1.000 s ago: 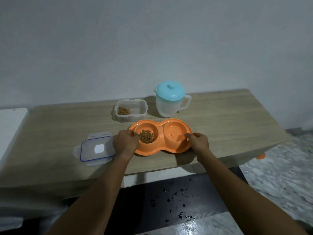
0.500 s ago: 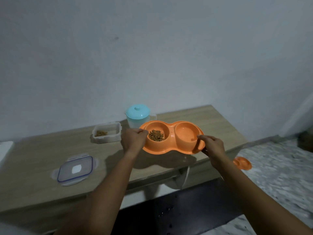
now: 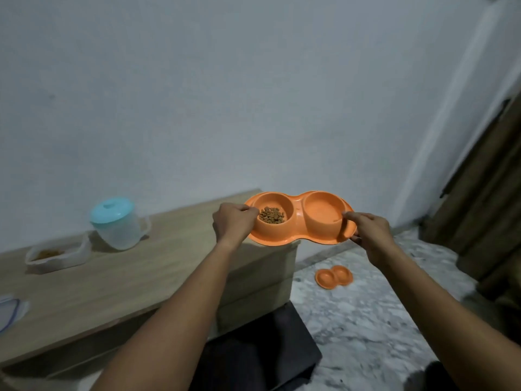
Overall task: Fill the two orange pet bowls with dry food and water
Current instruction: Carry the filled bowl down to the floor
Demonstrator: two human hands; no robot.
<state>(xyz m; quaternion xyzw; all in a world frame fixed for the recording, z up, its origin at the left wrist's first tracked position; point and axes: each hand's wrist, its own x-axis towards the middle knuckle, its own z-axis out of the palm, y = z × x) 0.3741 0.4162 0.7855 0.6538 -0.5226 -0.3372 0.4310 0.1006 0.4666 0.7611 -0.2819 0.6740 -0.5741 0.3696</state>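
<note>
I hold an orange double pet bowl (image 3: 297,235) in the air past the right end of the wooden table (image 3: 127,280). My left hand (image 3: 232,225) grips its left rim and my right hand (image 3: 369,231) grips its right rim. Brown dry food (image 3: 272,215) lies in the left cup. The right cup looks glossy; I cannot tell whether it holds water. A second orange double bowl (image 3: 334,276) sits on the marble floor below, to the right of the table.
On the table stand a clear jug with a turquoise lid (image 3: 117,222) and an open clear container with some kibble (image 3: 56,253). Its blue-rimmed lid (image 3: 8,310) lies at the left edge. A dark mat (image 3: 262,354) lies below. Brown curtain (image 3: 485,198) hangs right.
Both hands lifted the orange double bowl off the table and carried it to the right, beyond the table's end. The view turned right, so the bowl on the floor now shows.
</note>
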